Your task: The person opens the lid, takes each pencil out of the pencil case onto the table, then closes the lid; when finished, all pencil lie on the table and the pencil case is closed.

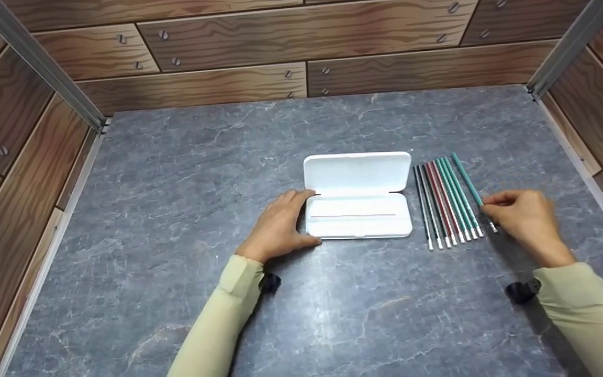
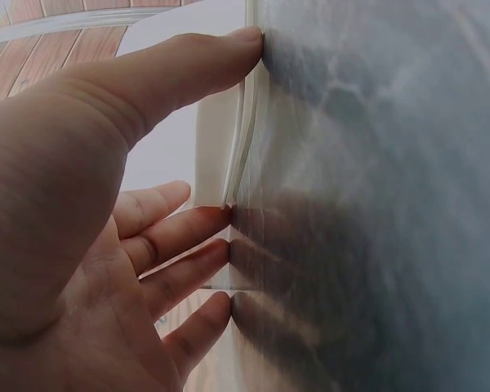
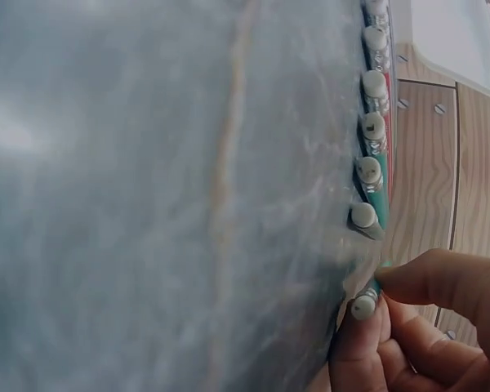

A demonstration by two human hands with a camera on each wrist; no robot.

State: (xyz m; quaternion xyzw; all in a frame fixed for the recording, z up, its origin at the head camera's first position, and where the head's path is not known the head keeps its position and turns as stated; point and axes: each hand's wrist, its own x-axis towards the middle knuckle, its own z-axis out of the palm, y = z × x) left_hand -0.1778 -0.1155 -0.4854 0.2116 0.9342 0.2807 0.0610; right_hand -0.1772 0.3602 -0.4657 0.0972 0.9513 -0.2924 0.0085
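Observation:
A white pencil case (image 1: 359, 215) lies with its lid (image 1: 356, 173) raised, and a straight line runs across its pale inside. My left hand (image 1: 280, 222) holds its left end, thumb at the front corner and index finger by the hinge. In the left wrist view the thumb (image 2: 188, 69) presses the case's edge while other fingertips touch the tabletop. To the right, my right hand (image 1: 526, 222) pinches a green pencil (image 1: 466, 178) between thumb and fingers near its eraser end. That pencil slants, apart from the row; its white eraser (image 3: 363, 307) shows in the right wrist view.
Between the case and my right hand lies a row of pencils (image 1: 440, 201), black, red and green, eraser ends toward me. The grey marbled tabletop (image 1: 186, 173) is bounded by wood-patterned walls (image 1: 301, 42) at the back and both sides.

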